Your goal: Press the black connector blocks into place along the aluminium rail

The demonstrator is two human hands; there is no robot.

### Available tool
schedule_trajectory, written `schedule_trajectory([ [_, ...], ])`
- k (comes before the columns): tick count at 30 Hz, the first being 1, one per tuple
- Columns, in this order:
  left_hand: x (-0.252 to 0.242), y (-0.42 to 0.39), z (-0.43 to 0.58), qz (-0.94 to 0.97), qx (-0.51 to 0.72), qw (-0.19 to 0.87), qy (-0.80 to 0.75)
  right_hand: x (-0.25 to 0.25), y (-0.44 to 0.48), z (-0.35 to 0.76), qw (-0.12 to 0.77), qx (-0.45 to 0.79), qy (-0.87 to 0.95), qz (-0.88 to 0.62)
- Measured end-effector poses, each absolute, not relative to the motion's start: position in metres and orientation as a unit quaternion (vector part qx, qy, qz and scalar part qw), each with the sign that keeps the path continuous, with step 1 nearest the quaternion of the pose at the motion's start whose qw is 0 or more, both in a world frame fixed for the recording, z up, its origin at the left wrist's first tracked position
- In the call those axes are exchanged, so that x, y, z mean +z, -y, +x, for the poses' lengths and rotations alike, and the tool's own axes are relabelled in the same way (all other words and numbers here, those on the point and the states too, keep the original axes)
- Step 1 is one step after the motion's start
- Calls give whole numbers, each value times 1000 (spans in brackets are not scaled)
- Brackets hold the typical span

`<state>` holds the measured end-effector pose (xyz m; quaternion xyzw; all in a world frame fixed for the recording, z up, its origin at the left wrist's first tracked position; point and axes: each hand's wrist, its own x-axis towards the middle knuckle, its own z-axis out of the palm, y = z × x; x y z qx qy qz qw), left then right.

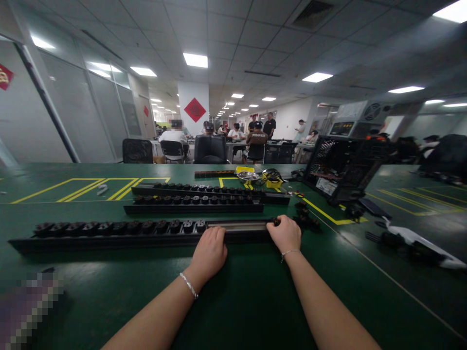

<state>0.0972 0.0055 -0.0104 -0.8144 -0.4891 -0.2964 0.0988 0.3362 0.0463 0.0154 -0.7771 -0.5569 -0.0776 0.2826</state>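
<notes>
Plainly, the long black channel-shaped rail [109,242] lies lengthwise across the near part of the green bench [241,306]. Its left stretch carries a row of round black modules [117,228]; toward the right, a pale strip shows along its bare floor. It looks stiff and fairly light, though its length could make it swing; its walls seem the best hold, near the middle, clear of the modules, whose small parts may be fragile. The left hand [209,249] bends its fingers over the near wall, just right of the row; how firmly they grip, I cannot tell. The right hand [286,235], at the right end, has its fingers closed round a small dark piece [276,221], mostly hidden.

Beyond lie two more black rails [193,209], lined with similar modules. Farther off, a shiny round metal bowl [248,176] has contents too small to make out, beside a yellow box [273,183] with black items over it. At far right, an open black computer case [359,165] shows parts inside.
</notes>
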Motion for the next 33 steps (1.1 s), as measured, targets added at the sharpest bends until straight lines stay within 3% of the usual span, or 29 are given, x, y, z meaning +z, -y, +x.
schedule_trajectory([
  [33, -9, -5, 98, -815, -286, 112, 492, 6, -47, 341, 323, -50, 525, -786],
])
